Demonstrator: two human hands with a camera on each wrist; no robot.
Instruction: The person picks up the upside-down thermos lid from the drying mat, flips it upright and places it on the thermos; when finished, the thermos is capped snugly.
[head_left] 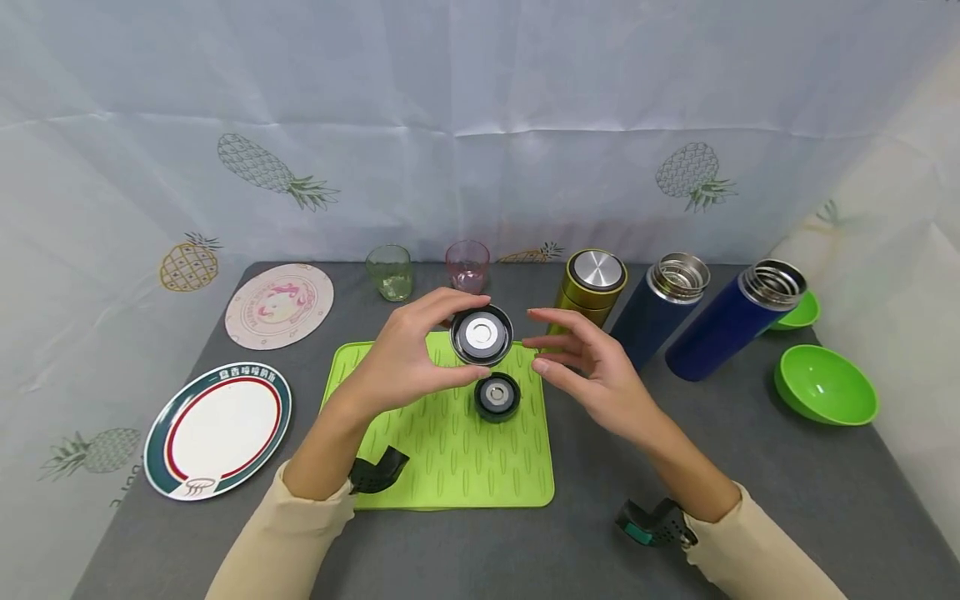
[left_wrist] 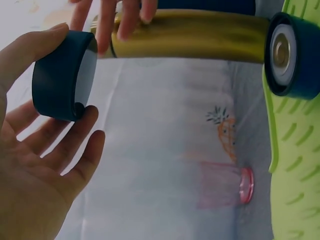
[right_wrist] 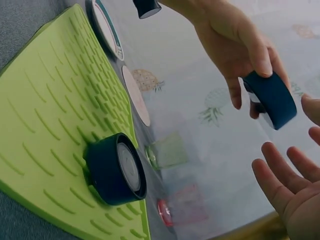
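Observation:
A dark blue thermos lid is pinched between the thumb and fingers of my left hand, raised above the green mat with its hollow underside turned toward the head camera. My right hand hovers just to the right of that lid, fingers apart and slightly bent, with nothing in them. A second dark lid lies underside up on the ridged green mat, below the held one. Behind my right hand stand a gold thermos with its lid on and two lidless blue flasks, one navy and one brighter blue.
Two green bowls are at the right, the nearer bowl in full view. A green glass and a pink glass stand along the back. At the left lie a round pink mat and a white plate with a dark rim.

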